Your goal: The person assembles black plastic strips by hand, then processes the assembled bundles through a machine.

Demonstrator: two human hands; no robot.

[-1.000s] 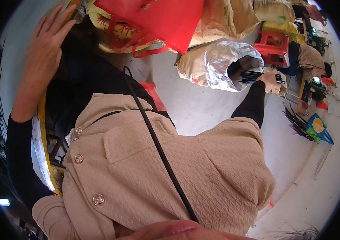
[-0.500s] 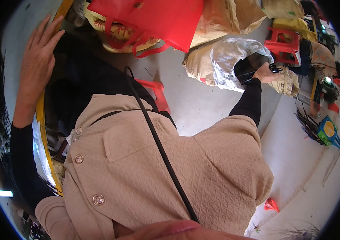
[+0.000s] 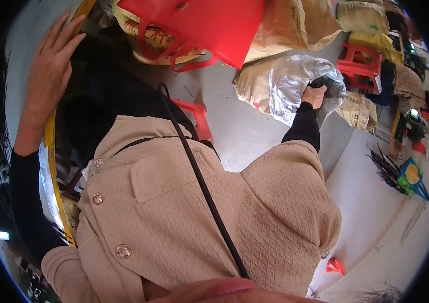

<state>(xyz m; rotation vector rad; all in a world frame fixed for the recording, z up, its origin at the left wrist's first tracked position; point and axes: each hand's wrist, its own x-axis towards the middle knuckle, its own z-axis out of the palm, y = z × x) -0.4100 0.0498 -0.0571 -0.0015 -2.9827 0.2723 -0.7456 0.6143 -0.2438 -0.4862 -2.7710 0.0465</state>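
My left hand lies flat at the yellow-edged table on the left, its fingers spread and nothing in them. On the other side, my right hand reaches into the mouth of a sack with a crumpled silver liner. Its fingers are closed round a small black thing, of which only the top shows; its kind cannot be made out. The liner's rim surrounds this hand and hides the sack's inside.
A red bag and tan sacks stand ahead. Beside the lined sack are a red stool and a smaller tan sack. Another red stool is near my legs. A blue-green packet lies right, by thin dark strips.
My right hand has moved left from the sack's right rim into its opening. The large black mass seen there before has dropped out of sight. My left hand stays on the table.
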